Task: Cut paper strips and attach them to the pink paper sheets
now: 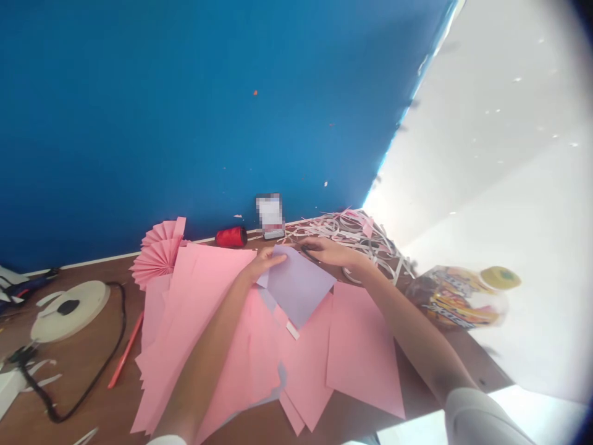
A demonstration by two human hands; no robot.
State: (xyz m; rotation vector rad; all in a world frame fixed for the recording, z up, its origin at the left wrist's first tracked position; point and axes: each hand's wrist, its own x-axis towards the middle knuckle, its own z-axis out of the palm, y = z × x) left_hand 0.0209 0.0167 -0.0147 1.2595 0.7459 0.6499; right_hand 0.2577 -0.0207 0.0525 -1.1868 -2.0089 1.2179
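Far side of the lilac sheet [303, 287] is pretty tight: the left hand [266, 264] and right hand [331, 251] crowd its edges, and past them a tangle of paper strips [336, 224], a red roll [230, 237] and the blue wall [231, 123] block anything deeper. Well right of it a bottle [463, 296] is in the way, behind the right forearm [407, 321]. Roomiest lane imo is its near side, between both forearms, low over the flat pink sheets [364, 346]
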